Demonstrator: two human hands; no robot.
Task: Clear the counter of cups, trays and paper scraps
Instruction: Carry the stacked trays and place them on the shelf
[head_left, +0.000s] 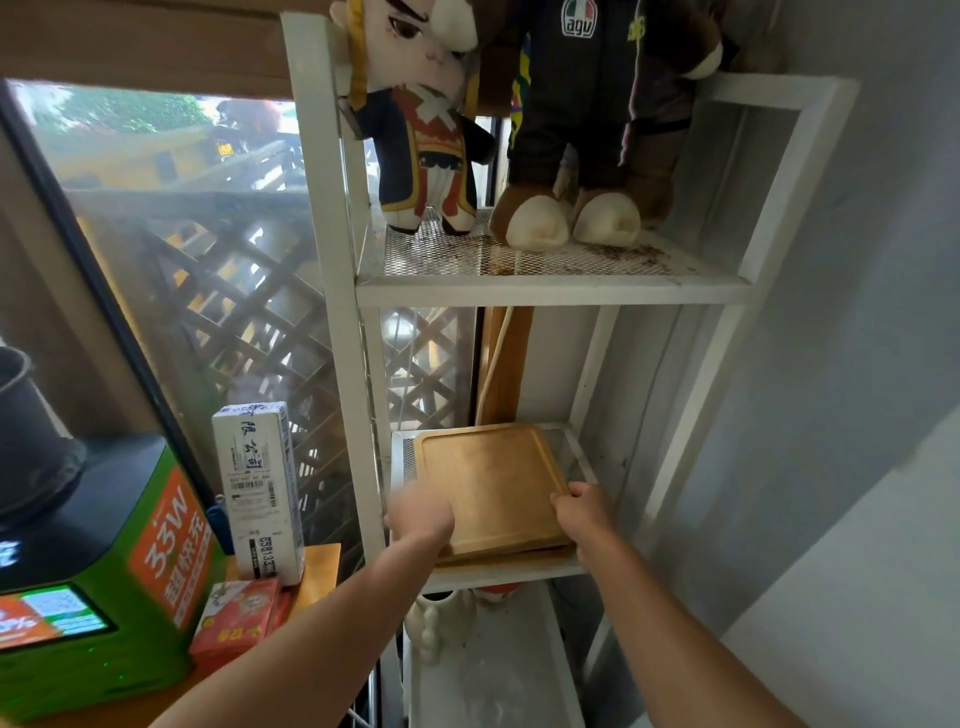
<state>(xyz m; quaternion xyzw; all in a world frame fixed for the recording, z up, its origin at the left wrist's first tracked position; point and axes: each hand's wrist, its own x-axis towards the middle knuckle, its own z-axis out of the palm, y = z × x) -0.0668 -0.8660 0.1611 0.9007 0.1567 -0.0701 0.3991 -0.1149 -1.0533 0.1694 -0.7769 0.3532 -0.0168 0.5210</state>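
A wooden tray (488, 488) is seen low in the centre of the frame, lying flat on the middle tier of a white rack (332, 260). Another tray edge (511, 558) shows just beneath its near side, so it appears to be stacked on a second one. The right hand (584, 506) is closed on the tray's near right corner, fingers curled over the rim. The left hand (422, 512) is laid at the near left edge, but it is blurred, and whether it is gripping or only touching cannot be told.

The tray is judged to be stiff and fairly light, with a smooth face that could slide on the one below. A raised lip runs round it, and this lip is the natural place to be held, at two opposite sides, so the board is kept level. Little fragility is expected, though a knock against the rack posts should be avoided.

Plush toys (431, 130) are stood on the upper tier, top centre. A green box (156, 571) sits at the lower left.
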